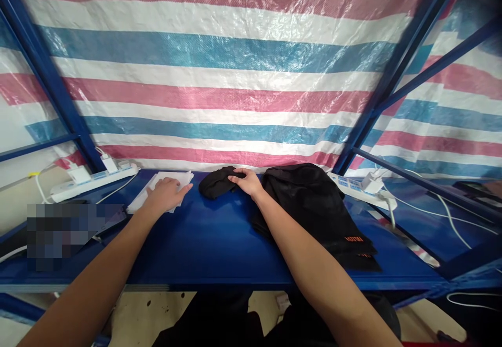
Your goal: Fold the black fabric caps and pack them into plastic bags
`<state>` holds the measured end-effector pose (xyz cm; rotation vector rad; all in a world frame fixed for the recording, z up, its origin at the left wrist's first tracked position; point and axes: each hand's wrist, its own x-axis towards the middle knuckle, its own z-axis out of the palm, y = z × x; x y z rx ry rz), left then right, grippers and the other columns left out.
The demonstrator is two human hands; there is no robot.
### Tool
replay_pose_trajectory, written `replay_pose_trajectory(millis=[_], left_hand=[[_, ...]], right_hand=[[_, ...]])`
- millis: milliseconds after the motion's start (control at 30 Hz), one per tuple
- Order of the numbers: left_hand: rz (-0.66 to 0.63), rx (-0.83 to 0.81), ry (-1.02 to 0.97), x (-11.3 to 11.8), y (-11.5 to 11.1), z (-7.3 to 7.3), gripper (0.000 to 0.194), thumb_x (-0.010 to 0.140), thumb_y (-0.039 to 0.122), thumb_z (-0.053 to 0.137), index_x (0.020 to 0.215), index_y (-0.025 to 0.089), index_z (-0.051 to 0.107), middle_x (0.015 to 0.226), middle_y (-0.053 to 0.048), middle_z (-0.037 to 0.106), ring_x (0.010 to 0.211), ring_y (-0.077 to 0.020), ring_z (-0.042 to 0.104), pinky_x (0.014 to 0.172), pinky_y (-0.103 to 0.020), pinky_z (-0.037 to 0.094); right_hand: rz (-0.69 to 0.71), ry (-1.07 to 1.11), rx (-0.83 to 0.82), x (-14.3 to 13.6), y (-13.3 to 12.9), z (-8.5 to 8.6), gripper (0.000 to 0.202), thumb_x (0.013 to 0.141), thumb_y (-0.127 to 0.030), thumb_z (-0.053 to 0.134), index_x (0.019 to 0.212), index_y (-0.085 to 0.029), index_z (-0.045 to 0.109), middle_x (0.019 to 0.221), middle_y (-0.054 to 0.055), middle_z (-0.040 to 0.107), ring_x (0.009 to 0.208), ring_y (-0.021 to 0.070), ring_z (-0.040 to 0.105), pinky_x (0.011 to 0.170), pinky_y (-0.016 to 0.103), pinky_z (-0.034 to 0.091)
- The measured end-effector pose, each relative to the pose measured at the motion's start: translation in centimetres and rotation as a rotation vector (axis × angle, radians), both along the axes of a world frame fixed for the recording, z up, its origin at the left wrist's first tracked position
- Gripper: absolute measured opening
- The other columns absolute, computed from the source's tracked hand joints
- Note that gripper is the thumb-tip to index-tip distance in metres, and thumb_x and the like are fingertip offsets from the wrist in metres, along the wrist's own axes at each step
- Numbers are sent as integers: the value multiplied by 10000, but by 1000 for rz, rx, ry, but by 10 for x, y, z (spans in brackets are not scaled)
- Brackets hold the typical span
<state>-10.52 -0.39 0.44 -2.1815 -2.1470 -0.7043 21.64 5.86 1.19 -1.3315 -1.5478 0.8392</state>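
Observation:
A stack of thin white sheets (141, 196) lies on the left part of the blue shelf (212, 242). My left hand (168, 193) rests on top of the sheets, its fingers apart. Right of them, near the shelf's back edge, is a small black cloth bundle (215, 182). My right hand (248, 181) pinches the bundle's right end between thumb and fingers. Beyond my right forearm lies a pile of folded black cloth (309, 195) with small orange lettering near its front corner.
White power strips with plugs stand at the left (94, 182) and right (358, 191), trailing white cables. A blurred-out dark object (63, 232) lies at the left. Blue metal posts and a striped plastic sheet (219, 91) border the shelf.

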Motion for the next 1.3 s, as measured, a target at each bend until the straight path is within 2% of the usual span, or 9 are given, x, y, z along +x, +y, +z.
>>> replay_pose_trajectory(millis=[167, 300, 533, 633, 733, 867, 1000, 1100, 1300], left_hand=[[-308, 79, -47, 45, -15, 10, 727, 977, 759, 606, 1453, 214, 681, 1557, -174, 646, 1477, -423, 554, 1197, -538, 470], [-337, 38, -68, 68, -19, 12, 597, 969, 658, 667, 1387, 237, 726, 1482, -141, 695, 1302, -398, 682, 1090, -521, 554], [-333, 158, -359, 68, -16, 18, 435, 992, 601, 657, 1207, 251, 799, 1235, -101, 808, 1114, -344, 748, 1041, -480, 573], [-339, 175, -650, 69, -18, 22, 488, 986, 660, 688, 1226, 247, 787, 1228, -91, 811, 1099, -324, 756, 1006, -436, 586], [-442, 225, -965, 69, -17, 23, 561, 1047, 687, 586, 1351, 231, 702, 1418, -121, 734, 1221, -312, 728, 1011, -411, 592], [-500, 304, -1063, 71, -16, 21, 598, 991, 635, 714, 1438, 253, 602, 1575, -133, 616, 1305, -295, 684, 1053, -415, 583], [-511, 104, -1053, 79, -22, 19, 569, 914, 613, 818, 1314, 225, 703, 1364, -110, 751, 1301, -335, 689, 1102, -450, 559], [-514, -29, -1096, 83, -23, 16, 585, 913, 658, 798, 1276, 201, 765, 1289, -113, 796, 1237, -365, 724, 1075, -471, 577], [-379, 109, -1122, 81, -18, 12, 689, 943, 726, 730, 1413, 223, 748, 1359, -116, 787, 1225, -371, 738, 994, -449, 627]], right_hand=[[-14, -134, 63, -2, 2, 2, 233, 996, -454, 775, 961, -228, 818, 1089, 77, 819, 1104, 283, 789, 1045, 417, 604], [2, -202, 97, -1, -1, 4, 374, 1042, -559, 682, 1024, -215, 829, 1144, 104, 815, 1170, 317, 768, 1111, 460, 571], [415, -570, 443, -5, -22, 11, 1100, 660, -707, 987, 1611, -319, 593, 1784, 111, 382, 1693, 475, 182, 1354, 703, 160], [508, -540, 567, -11, -29, 13, 802, 844, -472, 934, 1564, -280, 636, 1639, 121, 584, 1574, 411, 456, 1313, 601, 327], [406, -291, 496, -16, -30, 13, 336, 994, -435, 771, 1263, -236, 797, 1203, 70, 812, 1106, 301, 761, 1039, 439, 572], [271, 181, 271, -23, -27, 13, 462, 954, -671, 745, 983, -214, 803, 945, 31, 816, 912, 268, 775, 872, 382, 617], [386, 558, 37, -33, -22, 9, 580, 961, -749, 687, 1209, -227, 744, 1090, 73, 822, 997, 268, 788, 916, 408, 648], [312, 487, 28, -34, -21, 5, 649, 936, -762, 703, 1316, -238, 672, 1205, 92, 783, 1036, 257, 765, 938, 419, 645], [110, 32, 454, -28, -37, 18, 610, 916, -706, 764, 1324, -257, 696, 1293, 103, 669, 1169, 274, 657, 1011, 427, 567]])
